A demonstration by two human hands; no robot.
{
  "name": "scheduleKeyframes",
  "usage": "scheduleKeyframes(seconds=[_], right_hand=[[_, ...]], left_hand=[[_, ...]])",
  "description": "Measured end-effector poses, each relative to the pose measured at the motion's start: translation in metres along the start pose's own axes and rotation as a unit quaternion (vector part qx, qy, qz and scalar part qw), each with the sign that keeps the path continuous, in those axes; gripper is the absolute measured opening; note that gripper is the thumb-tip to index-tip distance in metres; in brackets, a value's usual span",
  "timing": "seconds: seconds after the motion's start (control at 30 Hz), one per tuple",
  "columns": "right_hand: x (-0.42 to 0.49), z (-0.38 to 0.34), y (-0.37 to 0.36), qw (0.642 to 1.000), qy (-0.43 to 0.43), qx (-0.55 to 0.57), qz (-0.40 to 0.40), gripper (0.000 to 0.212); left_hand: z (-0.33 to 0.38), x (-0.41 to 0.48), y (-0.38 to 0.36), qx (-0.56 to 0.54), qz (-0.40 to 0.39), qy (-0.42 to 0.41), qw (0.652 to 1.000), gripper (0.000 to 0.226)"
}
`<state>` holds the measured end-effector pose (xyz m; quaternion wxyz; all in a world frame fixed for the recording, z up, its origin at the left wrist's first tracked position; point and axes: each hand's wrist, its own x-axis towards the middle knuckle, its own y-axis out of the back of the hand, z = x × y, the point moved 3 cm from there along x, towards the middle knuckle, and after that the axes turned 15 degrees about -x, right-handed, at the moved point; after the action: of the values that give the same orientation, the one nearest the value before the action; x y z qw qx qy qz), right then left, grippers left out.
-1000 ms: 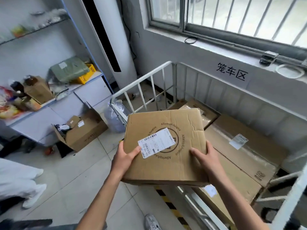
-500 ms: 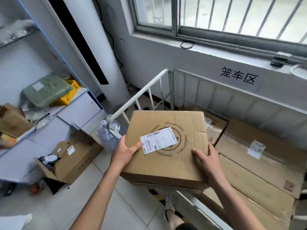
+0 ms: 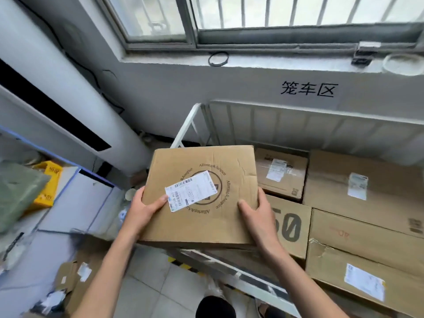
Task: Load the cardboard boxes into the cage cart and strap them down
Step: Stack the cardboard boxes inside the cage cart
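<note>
At the left end of the white metal cage cart (image 3: pixel 188 125), a flat brown cardboard box (image 3: pixel 206 226) is held between both grips: left grip (image 3: pixel 144 210) clasps its left edge, right grip (image 3: pixel 259 216) its right edge, thumbs on top.

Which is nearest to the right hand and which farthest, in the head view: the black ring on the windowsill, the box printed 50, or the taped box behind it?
1. The box printed 50: just right of the right hand, below it.
2. The taped box: behind that one, farther back.
3. The black ring: up on the windowsill, farthest.
</note>
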<state>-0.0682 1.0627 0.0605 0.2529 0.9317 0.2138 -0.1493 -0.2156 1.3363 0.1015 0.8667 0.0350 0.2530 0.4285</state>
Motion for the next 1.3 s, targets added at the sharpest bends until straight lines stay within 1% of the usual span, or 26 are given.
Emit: scheduleKeyframes(seconds=[0.03,0.13,0.2,0.3,0.4,0.43,0.53,0.6,0.7,0.83,1.0,1.1,1.17,1.3], right_hand=[[0.005,-0.001,-0.014,1.0,-0.008,0.001,0.013,0.048],[0.026,-0.001,-0.056,0.999,-0.034,0.004,0.036,0.066],[0.045,0.004,-0.082,0.996,-0.077,0.001,0.051,0.074],[0.065,0.019,-0.108,0.988,-0.134,-0.014,0.069,0.067],[0.081,0.043,-0.133,0.979,-0.191,-0.027,0.069,0.06],[0.086,0.055,-0.143,0.976,-0.208,-0.031,0.066,0.061],[0.1,0.089,-0.171,0.965,-0.253,-0.037,0.059,0.068],[0.112,0.11,-0.19,0.96,-0.275,-0.036,0.045,0.072],[0.129,0.128,-0.215,0.957,-0.287,-0.021,0.025,0.074],[0.154,0.149,-0.234,0.957,-0.289,-0.009,0.011,0.071],[0.182,0.179,-0.231,0.954,-0.298,-0.025,0.026,0.065],[0.195,0.195,-0.229,0.949,-0.307,-0.069,0.027,0.065],[0.201,0.203,-0.231,0.945,-0.313,-0.082,0.035,0.067],[0.204,0.209,-0.239,0.938,-0.334,-0.074,0.057,0.063]], left_hand=[[0.004,0.02,0.003,0.011,-0.016,-0.004,1.0,0.066],[0.006,0.079,0.009,0.015,-0.046,0.0,0.999,0.084],[-0.003,0.12,0.006,0.012,-0.085,0.01,0.996,0.085],[-0.031,0.166,-0.007,0.021,-0.129,0.027,0.991,0.084],[-0.069,0.204,-0.02,0.038,-0.164,0.054,0.984,0.07],[-0.083,0.215,-0.024,0.038,-0.172,0.064,0.982,0.068],[-0.12,0.239,-0.033,0.06,-0.179,0.079,0.979,0.074],[-0.14,0.256,-0.036,0.074,-0.169,0.079,0.98,0.075],[-0.164,0.278,-0.033,0.089,-0.151,0.096,0.98,0.08],[-0.194,0.308,-0.038,0.101,-0.149,0.123,0.976,0.077],[-0.222,0.334,-0.078,0.092,-0.177,0.132,0.971,0.082],[-0.237,0.345,-0.1,0.09,-0.195,0.136,0.967,0.082],[-0.246,0.351,-0.106,0.094,-0.206,0.141,0.964,0.085],[-0.254,0.361,-0.105,0.117,-0.227,0.152,0.955,0.09]])
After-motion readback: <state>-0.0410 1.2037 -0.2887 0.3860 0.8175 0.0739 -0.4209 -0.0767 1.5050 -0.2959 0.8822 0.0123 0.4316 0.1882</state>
